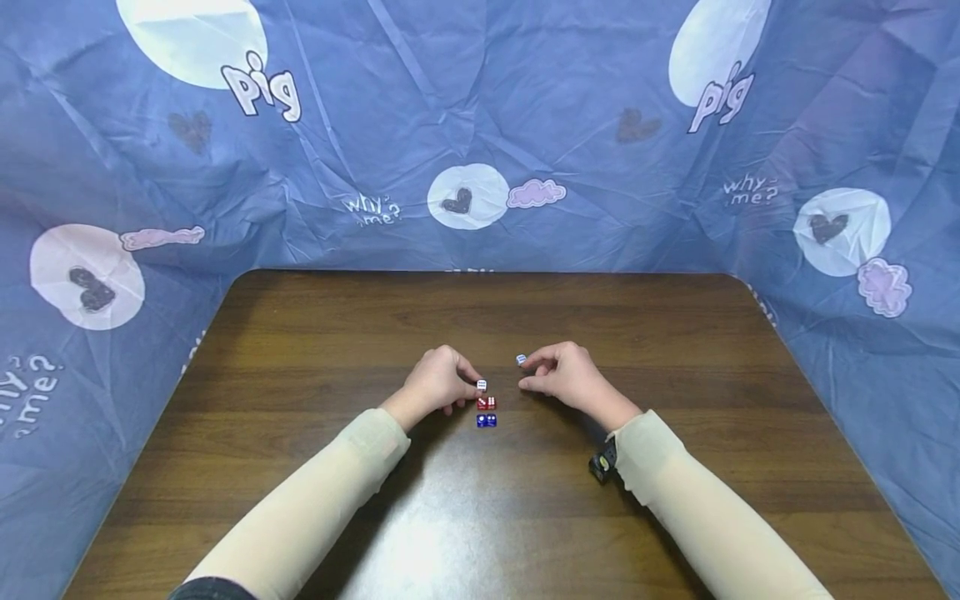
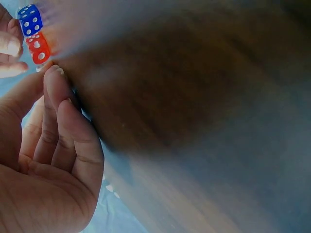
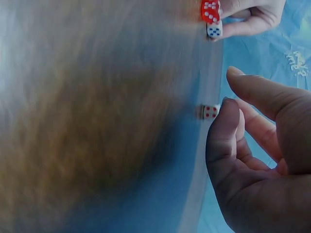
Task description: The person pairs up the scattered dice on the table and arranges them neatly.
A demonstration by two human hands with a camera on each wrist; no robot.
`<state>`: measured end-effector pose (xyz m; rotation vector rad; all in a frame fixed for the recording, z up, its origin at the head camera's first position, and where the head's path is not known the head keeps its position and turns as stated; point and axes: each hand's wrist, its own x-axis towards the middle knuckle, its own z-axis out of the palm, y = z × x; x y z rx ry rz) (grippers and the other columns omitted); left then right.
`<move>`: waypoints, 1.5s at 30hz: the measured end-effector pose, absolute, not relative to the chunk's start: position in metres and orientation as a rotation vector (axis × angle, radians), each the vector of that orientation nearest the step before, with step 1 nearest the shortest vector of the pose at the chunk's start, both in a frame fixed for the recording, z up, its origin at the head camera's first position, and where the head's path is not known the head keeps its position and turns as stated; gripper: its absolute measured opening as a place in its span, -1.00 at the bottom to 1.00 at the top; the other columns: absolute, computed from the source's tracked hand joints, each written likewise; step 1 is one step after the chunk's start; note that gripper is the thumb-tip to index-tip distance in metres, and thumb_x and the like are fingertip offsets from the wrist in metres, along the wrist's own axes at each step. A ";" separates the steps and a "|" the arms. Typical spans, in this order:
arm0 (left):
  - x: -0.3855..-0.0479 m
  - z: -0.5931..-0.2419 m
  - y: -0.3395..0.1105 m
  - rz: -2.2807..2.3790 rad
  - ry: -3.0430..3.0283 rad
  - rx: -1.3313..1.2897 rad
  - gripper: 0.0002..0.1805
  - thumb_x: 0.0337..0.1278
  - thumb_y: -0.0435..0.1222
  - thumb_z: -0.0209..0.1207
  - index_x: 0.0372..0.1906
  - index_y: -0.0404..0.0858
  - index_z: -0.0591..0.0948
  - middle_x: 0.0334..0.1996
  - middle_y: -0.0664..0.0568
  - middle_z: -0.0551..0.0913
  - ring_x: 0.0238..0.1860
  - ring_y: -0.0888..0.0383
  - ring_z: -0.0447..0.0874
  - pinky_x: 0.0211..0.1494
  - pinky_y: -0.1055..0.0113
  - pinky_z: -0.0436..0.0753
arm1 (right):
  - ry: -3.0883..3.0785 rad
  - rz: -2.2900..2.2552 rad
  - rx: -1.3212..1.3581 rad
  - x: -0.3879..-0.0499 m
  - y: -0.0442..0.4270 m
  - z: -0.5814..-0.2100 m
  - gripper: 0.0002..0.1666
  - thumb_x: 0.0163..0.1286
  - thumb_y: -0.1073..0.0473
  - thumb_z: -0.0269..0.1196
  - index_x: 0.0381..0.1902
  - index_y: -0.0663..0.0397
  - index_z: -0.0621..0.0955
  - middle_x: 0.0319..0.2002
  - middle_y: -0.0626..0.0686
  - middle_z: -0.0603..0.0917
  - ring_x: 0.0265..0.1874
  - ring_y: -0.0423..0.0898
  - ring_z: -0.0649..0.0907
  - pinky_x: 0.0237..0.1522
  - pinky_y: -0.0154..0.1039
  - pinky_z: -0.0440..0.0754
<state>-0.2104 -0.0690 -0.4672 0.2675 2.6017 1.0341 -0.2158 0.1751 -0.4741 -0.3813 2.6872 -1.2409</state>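
Observation:
Two blue dice sit side by side on the wooden table, with two red dice in a row just behind them. Behind the left red die is a white die, which my left hand pinches between thumb and index finger. In the left wrist view, those fingertips mostly hide it. A second white die lies apart, farther back and to the right. My right hand is beside it, index fingertip very near or touching; the thumb stands away from the die, so it is not gripped.
The brown wooden table has rounded back corners. A blue printed cloth hangs behind and at both sides. A small black device is strapped at the right wrist. Light glares off the table's front.

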 end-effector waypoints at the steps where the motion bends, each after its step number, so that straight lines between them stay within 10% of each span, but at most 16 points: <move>1: -0.210 -0.467 -0.069 1.034 2.604 0.269 -0.90 0.04 -0.29 0.52 -0.31 -0.08 0.84 -0.73 0.06 0.66 -0.76 0.07 0.64 -0.68 0.31 0.60 | 2.682 -1.255 -0.376 -0.217 0.176 -0.474 -0.71 0.15 0.18 0.58 -0.17 0.10 0.80 -0.57 -0.08 0.64 -0.58 -0.15 0.57 -0.51 -0.24 0.52; 17: -0.210 -0.467 -0.069 1.055 2.592 0.272 -0.89 0.04 -0.32 0.51 -0.29 -0.10 0.84 -0.72 0.04 0.67 -0.76 0.10 0.63 -0.67 0.31 0.60 | 2.678 -1.206 -0.322 -0.235 0.182 -0.482 -0.55 0.18 0.18 0.56 0.04 0.12 0.74 -0.54 -0.03 0.66 -0.60 -0.12 0.61 -0.54 -0.23 0.54; 45: -0.210 -0.467 -0.070 1.055 2.614 0.284 -0.91 0.05 -0.31 0.51 -0.32 -0.10 0.84 -0.73 0.04 0.66 -0.78 0.11 0.61 -0.68 0.31 0.59 | 2.683 -1.168 -0.327 -0.247 0.176 -0.484 -0.81 0.18 0.17 0.57 -0.26 0.08 0.81 -0.61 -0.03 0.64 -0.67 -0.12 0.60 -0.58 -0.27 0.56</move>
